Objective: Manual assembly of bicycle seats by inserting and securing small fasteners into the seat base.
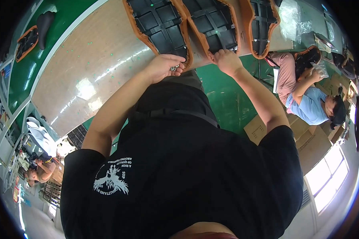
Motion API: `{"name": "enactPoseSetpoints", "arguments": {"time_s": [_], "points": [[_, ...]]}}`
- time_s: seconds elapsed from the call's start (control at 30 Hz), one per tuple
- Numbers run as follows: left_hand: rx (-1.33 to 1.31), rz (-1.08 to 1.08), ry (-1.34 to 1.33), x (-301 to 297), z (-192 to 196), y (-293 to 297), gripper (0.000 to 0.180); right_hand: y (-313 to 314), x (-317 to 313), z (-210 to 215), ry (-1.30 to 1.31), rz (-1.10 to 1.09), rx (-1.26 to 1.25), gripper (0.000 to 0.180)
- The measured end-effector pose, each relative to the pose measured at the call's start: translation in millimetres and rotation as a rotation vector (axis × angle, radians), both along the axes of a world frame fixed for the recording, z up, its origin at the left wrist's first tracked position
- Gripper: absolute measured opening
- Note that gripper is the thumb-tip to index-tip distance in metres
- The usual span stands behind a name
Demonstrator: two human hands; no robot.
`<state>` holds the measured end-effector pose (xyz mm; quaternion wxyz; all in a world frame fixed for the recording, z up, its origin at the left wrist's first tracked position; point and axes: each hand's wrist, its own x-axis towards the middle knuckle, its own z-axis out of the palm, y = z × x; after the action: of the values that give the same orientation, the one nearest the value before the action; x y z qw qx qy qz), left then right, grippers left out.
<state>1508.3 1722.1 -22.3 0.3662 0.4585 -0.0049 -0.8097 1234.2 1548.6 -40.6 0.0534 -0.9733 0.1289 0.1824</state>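
Note:
Three seats lie upside down in a row along the table's edge, each with a black ribbed plastic base and a brown cover folded over its rim: the left seat point(157, 24), the middle seat point(211, 24) and the right seat point(263, 24). My left hand point(163, 68) is at the near end of the left seat, its fingers curled around several small shiny metal pieces point(174, 68). At the near end of the middle seat, my right hand point(228, 62) has its fingers pinched close to the rim. What is between those fingertips is hidden.
The brown table point(77, 71) stretches left, dotted with small green specks. Clear plastic bags point(290, 20) lie beyond the right seat. A co-worker in light blue point(312, 104) sits at the right, handling a bag beside another seat point(307, 59). Cardboard boxes point(313, 145) stand behind.

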Motion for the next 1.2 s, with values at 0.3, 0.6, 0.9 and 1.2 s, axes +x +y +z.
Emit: {"name": "enactPoseSetpoints", "arguments": {"time_s": [0.3, 0.6, 0.9, 1.2], "points": [[0.058, 0.067, -0.001, -8, 11, -8, 0.030, 33, 0, 22, -0.133, -0.246, 0.022, 0.020], [0.115, 0.318, 0.149, 0, 8, -17, 0.039, 61, 76, 63, -0.494, -0.662, 0.382, 0.015], [0.071, 0.628, 0.274, 54, 16, -41, 0.026, 42, 194, 94, -0.543, -0.058, 0.235, 0.015], [-0.013, 0.815, 0.251, 157, 32, -70, 0.022, -5, 312, 116, -0.469, 0.209, 0.181, 0.014]]}}
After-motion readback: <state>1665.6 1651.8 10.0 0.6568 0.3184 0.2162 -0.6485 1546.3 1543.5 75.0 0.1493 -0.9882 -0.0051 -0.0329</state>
